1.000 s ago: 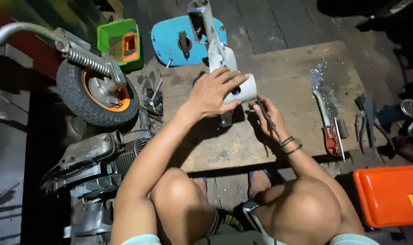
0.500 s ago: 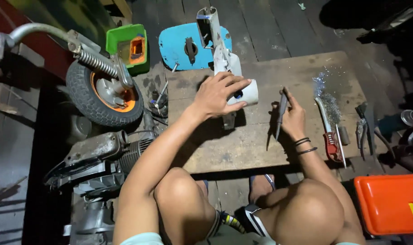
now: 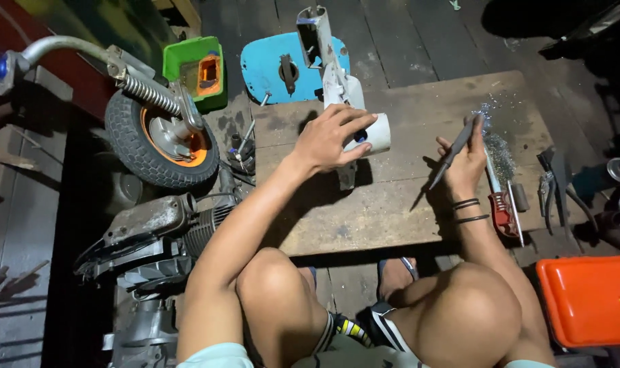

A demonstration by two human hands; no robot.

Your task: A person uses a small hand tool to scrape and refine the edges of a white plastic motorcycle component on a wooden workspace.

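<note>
- Your left hand (image 3: 327, 140) rests on the white tubular end (image 3: 374, 133) of the grey metal frame part (image 3: 327, 61), fingers spread and curved over it, pinning it to the wooden worktop (image 3: 391, 204).
- Your right hand (image 3: 466, 160) is clenched round a slim dark hand tool (image 3: 449, 153), which looks like a file; the tool is raised off the frame part, its tip pointing down towards the worktop.
- The frame part lies across the far-left edge of the worktop, its upper end over the blue panel (image 3: 269, 65) on the floor.
- Step in hand, as judged: a pause between filing strokes, with the work steadied and the tool lifted clear.
- The next stroke calls for the tool to be brought back to the white end while your left hand keeps its grip.
- A red-handled saw (image 3: 504, 204) and a patch of metal shavings (image 3: 497, 143) lie just beside your right hand; pliers (image 3: 548, 184) lie further right.
- A small wheel with an orange hub (image 3: 163, 140) stands left of the worktop.
</note>
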